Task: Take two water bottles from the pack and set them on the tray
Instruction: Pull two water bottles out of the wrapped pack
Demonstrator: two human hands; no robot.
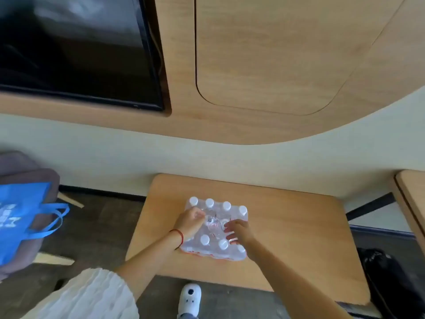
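**Two hands work at the wrap of a sealed water pack**

Two bare hands meet over the shrink-wrapped pack of clear plastic water bottles with white caps (216,229), which stands on the light wooden low table (287,238), a little left of its middle. Nearest us, a white shoe (190,297) shows on the dark floor at the table's front edge, and a white pleated sleeve (92,295) covers our left upper arm.

Our left hand (189,223), with a thin red cord bracelet (179,234) at the wrist, is bunched on the pack's top at its left side, fingertips drawn together as if pinching the film. Our right hand (238,231) lies on the top toward the right, fingers loosely spread and bent against the plastic. Neither hand is closed round a bottle; we judge both are there to tear or part the wrap, one steadying while the other pulls.

We see the bottles standing upright, long axes vertical, caps pointing up toward the camera in neat rows; the pack's own longer side runs roughly left to right across the table. No bottle is out of the wrap yet, and we can find no tray in view.

Farther off to the left, a bright blue fabric tote bag (20,219) rests on a grey-purple upholstered seat (20,166). A black bag (395,282) lies on the floor at the right. Beyond the table rises a pale wall, then curved wood panelling (264,54) and a dark wall-mounted screen (76,49).
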